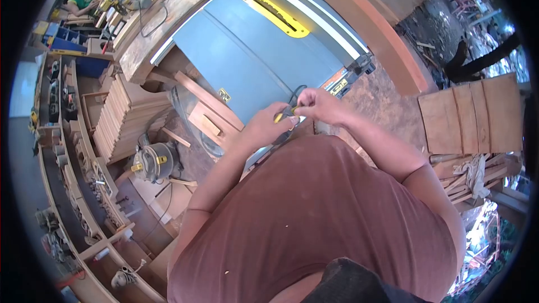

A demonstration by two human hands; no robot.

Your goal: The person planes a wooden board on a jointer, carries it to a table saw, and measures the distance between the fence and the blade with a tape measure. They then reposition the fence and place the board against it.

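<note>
My left hand (268,125) and my right hand (318,105) meet close in front of my chest, at the near edge of a grey table saw (252,50). Between their fingers they pinch a small yellow and black object (284,114), too small to identify; a dark cord runs down from it. Both hands have fingers closed on it. The saw's top carries a yellow throat plate (275,12) with a blade slot and a pale fence rail along its right side. My brown shirt fills the lower part of the view.
A stack of thin wooden slats (126,118) stands left of the saw, with a round power tool (151,161) on the floor below. Shelves of tools curve along the left. A workbench (140,11) with power tools lies behind; a person in green sits far left. Wooden boards (471,115) lean at right.
</note>
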